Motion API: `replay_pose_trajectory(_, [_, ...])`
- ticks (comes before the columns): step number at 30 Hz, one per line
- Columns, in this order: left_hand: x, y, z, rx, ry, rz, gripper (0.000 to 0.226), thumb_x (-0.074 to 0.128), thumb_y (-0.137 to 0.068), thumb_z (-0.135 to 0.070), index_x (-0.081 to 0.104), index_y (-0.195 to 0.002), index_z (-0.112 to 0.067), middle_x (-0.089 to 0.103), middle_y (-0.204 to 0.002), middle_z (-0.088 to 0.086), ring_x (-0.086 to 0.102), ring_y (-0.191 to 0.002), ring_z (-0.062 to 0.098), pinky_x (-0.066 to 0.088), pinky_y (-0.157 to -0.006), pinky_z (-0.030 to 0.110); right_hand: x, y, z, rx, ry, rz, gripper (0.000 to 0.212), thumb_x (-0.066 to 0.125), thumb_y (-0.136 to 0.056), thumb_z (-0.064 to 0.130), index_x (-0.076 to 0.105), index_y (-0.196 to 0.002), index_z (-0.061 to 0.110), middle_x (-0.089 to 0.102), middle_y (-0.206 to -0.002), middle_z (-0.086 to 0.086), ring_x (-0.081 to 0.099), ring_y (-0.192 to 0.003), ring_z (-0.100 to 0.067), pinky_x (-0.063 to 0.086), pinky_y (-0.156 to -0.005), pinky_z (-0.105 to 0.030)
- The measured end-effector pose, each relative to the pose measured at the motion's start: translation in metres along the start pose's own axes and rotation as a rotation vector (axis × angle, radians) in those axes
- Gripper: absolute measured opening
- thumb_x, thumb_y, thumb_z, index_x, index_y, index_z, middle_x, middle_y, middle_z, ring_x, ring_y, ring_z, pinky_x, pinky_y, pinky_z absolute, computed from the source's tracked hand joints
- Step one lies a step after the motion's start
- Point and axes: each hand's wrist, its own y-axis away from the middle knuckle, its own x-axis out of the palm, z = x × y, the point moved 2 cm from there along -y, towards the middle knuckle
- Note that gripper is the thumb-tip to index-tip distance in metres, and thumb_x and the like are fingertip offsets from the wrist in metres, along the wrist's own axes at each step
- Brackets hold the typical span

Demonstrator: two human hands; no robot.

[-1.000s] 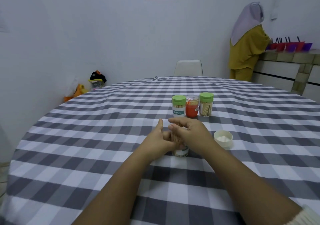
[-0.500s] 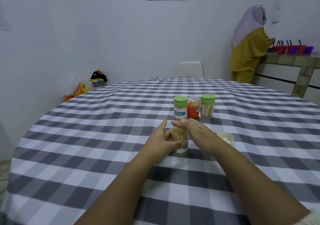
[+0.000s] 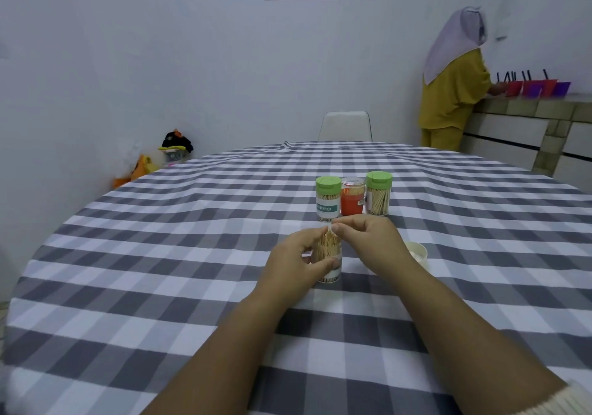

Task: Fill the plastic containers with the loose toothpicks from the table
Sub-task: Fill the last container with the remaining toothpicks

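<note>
A clear plastic container stands open in the middle of the checked tablecloth, packed with upright toothpicks that stick out above its rim. My left hand grips the container from the left, thumb across its front. My right hand is curled beside it on the right, with thumb and forefinger pinching the tops of the toothpicks. Behind stand two green-lidded containers full of toothpicks and a clear-lidded orange one between them.
A small white lid lies on the cloth just right of my right wrist. A white chair stands at the far side of the table. A person in yellow stands at a counter at the back right.
My right hand has drawn back from lying over the container's mouth to pinching the toothpick tips. The left hand keeps its grip on the container.
</note>
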Motion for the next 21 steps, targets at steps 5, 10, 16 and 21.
replay_pose_trajectory(5, [-0.0010, 0.0007, -0.0016, -0.051, 0.026, -0.006, 0.088, 0.074, -0.080, -0.030, 0.020, -0.150, -0.034, 0.051, -0.139, -0.007, 0.049, -0.126, 0.009, 0.045, -0.093, 0.020, 0.0027, -0.0002, 0.0010, 0.009, 0.009, 0.049, 0.020, 0.063, -0.090, 0.022, 0.070, -0.108, 0.021, 0.064, -0.116, 0.004, 0.057, -0.112, -0.014, 0.048, -0.092, -0.031])
replay_pose_trajectory(10, [-0.0007, 0.0014, -0.0015, -0.062, 0.094, 0.005, 0.093, 0.077, -0.077, -0.026, 0.019, -0.149, -0.037, 0.050, -0.141, -0.005, 0.049, -0.126, 0.011, 0.046, -0.098, 0.028, 0.0052, -0.0021, -0.0020, 0.032, 0.070, -0.070, 0.024, 0.063, -0.090, 0.024, 0.069, -0.113, 0.025, 0.063, -0.124, 0.001, 0.057, -0.114, -0.018, 0.048, -0.097, -0.043])
replay_pose_trajectory(16, [0.0004, -0.0005, -0.0019, -0.070, 0.069, -0.017, 0.091, 0.076, -0.079, -0.028, 0.020, -0.149, -0.035, 0.047, -0.143, -0.004, 0.047, -0.129, 0.013, 0.045, -0.098, 0.027, 0.0057, 0.0008, 0.0008, -0.083, 0.162, 0.106, 0.031, 0.049, -0.097, 0.036, 0.068, -0.114, 0.019, 0.062, -0.117, 0.006, 0.053, -0.100, -0.007, 0.048, -0.086, -0.026])
replay_pose_trajectory(21, [0.0011, -0.0024, 0.0007, -0.076, 0.064, -0.025, 0.088, 0.074, -0.080, -0.030, 0.020, -0.149, -0.035, 0.048, -0.143, -0.004, 0.047, -0.129, 0.011, 0.044, -0.093, 0.022, 0.0063, 0.0033, -0.0027, -0.103, 0.278, 0.200, 0.063, 0.033, -0.089, 0.066, 0.049, -0.138, 0.029, 0.044, -0.144, 0.005, 0.037, -0.133, -0.016, 0.035, -0.108, -0.047])
